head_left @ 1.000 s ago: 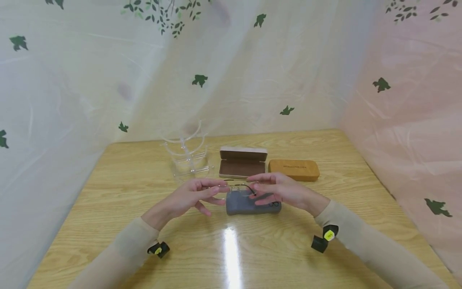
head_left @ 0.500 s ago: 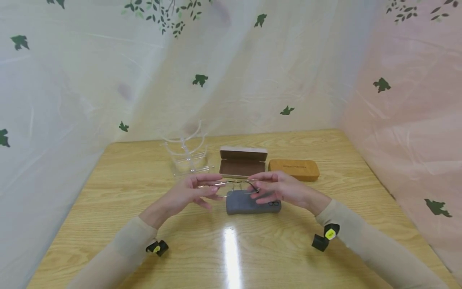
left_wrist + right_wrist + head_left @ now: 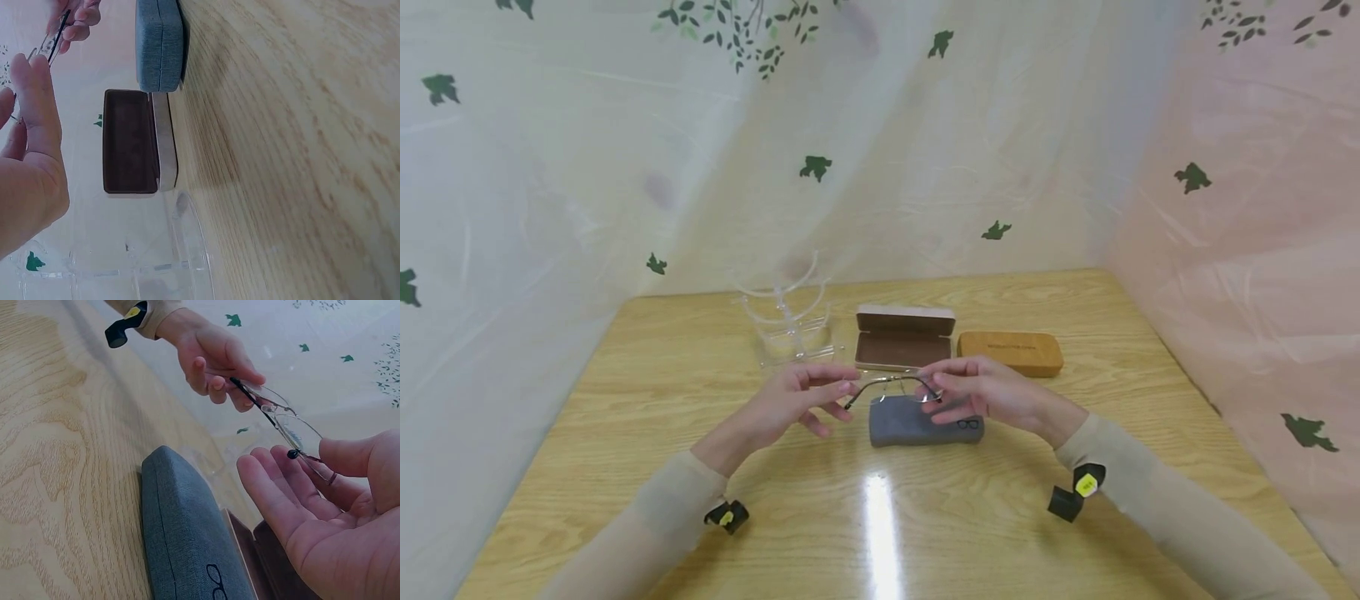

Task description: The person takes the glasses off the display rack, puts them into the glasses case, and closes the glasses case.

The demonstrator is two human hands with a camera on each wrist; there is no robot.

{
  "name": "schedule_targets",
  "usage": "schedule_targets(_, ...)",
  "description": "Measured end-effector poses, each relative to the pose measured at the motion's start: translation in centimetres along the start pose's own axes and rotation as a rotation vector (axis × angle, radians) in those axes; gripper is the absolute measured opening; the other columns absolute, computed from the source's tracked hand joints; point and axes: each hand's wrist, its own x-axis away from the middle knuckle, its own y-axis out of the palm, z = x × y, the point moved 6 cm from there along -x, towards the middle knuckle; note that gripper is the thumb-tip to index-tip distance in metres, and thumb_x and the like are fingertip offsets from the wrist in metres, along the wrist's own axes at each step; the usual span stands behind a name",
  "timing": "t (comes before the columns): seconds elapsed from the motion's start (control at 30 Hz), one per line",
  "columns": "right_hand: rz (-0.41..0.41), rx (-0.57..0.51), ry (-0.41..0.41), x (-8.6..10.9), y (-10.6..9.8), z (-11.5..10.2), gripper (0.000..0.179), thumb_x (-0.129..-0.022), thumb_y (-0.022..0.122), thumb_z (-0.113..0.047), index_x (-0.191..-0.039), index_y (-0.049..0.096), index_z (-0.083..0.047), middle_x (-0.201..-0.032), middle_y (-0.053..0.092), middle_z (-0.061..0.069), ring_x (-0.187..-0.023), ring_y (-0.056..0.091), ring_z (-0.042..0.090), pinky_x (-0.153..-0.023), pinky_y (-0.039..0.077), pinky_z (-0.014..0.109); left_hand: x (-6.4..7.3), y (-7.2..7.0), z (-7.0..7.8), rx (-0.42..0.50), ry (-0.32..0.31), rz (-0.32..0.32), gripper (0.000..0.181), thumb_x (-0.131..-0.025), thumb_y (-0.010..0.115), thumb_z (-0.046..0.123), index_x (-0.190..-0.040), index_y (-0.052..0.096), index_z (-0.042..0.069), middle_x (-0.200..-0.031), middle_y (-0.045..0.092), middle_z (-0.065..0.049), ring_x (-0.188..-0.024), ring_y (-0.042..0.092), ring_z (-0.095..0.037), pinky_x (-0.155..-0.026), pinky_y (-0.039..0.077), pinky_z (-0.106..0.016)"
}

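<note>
A pair of thin metal-rimmed eyeglasses [image 3: 891, 380] is held up between both hands, above a grey-blue glasses case [image 3: 917, 423] that is closed. Its dark-tipped temples appear folded across the lenses. My left hand [image 3: 793, 404] pinches one end of the frame between thumb and fingers, which the right wrist view also shows beyond the temple tip. At the other end my right hand [image 3: 981, 392] pinches the frame with its thumb against the fingers, the lower fingers spread. In the left wrist view, the left fingers [image 3: 37, 94] cover part of the frame.
Behind the hands stands an opened glasses case [image 3: 904, 348] with a brown lining. To its right lies a closed tan case [image 3: 1011, 353]. A clear acrylic display stand [image 3: 793, 329] is at the back left. Everything rests on a wooden table [image 3: 700, 542] before a patterned curtain.
One temple has swung inward, so its dark tip now points toward my left hand across the frame. My left fingers have shifted slightly on the eyeglasses; the right hand has barely moved.
</note>
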Motion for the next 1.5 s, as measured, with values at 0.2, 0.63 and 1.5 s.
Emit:
schedule_targets(0.2, -0.014, -0.013, -0.02, 0.0, -0.2, 0.0, 0.03, -0.106, 0.055, -0.014, -0.133, 0.061, -0.002, -0.124, 0.062, 0.021, -0.104, 0.068, 0.028, -0.097, 0.053, 0.052, -0.3, 0.0, 0.3, 0.012, -0.008, -0.003, 0.046, -0.101, 0.066, 0.024, -0.14, 0.058, 0.0, -0.134, 0.062, -0.02, -0.095, 0.072, -0.026, -0.067, 0.062, -0.036)
schedule_targets(0.63, 0.11, 0.129, -0.016, -0.8, -2.8, -1.6, 0.042, -0.103, 0.063, -0.016, -0.138, 0.056, 0.006, -0.112, 0.067, 0.016, -0.094, 0.068, 0.023, -0.096, 0.055, 0.048, -2.5, -1.0, 0.6, 0.056, -0.006, 0.07, 0.042, -0.102, 0.065, 0.019, -0.139, 0.058, 0.0, -0.131, 0.066, -0.012, -0.108, 0.07, -0.032, -0.077, 0.062, -0.037)
schedule_targets(1.5, 0.333, 0.367, 0.104, -5.6, -9.4, -1.0, 0.039, -0.105, 0.056, -0.007, -0.139, 0.052, 0.01, -0.128, 0.061, 0.027, -0.109, 0.064, 0.035, -0.081, 0.061, 0.035, -7.7, -1.4, -1.5, 0.2, -0.047, 0.162, 0.048, -0.104, 0.052, 0.002, -0.148, 0.038, -0.01, -0.147, 0.045, -0.028, -0.133, 0.048, -0.044, -0.111, 0.042, -0.049)
